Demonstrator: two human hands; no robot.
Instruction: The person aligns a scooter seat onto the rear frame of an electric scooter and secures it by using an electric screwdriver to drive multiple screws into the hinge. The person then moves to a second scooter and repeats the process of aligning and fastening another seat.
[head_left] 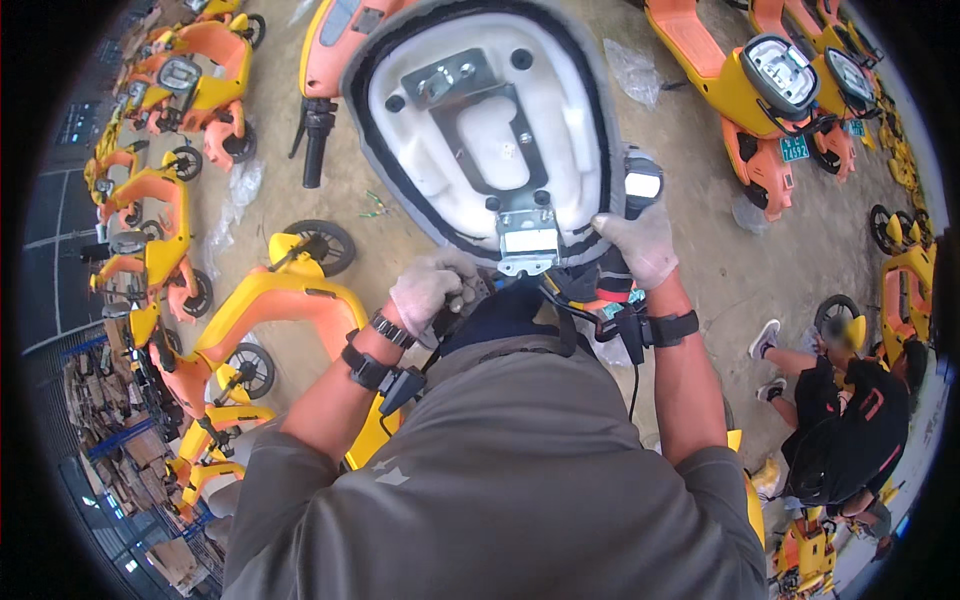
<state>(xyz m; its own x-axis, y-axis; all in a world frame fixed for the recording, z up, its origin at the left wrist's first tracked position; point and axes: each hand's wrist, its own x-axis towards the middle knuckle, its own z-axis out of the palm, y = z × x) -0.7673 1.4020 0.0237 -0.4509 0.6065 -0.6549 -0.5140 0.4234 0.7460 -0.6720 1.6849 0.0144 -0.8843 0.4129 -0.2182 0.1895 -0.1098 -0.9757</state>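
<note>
A scooter seat (575, 120) stands raised before me, showing its pale underside, dark rim and metal brackets. At its near end is a metal hinge plate (528, 266). My right hand (645, 243), in a light work glove, is at the seat's right near edge, its thumb by the rim. Its fingers are closed round a dark power tool (643, 182), partly covered by the hand and seat. Below the seat's left near edge, my gloved left hand (436, 290) has curled fingers; what they hold, if anything, is hidden.
Yellow-and-orange scooters (300, 300) stand left, right and ahead. A handlebar grip (314, 150) juts out beyond my left hand. A person in black (845, 430) crouches at the right. Clear plastic wrap (635, 72) and a small green-handled tool (376, 204) lie on the floor.
</note>
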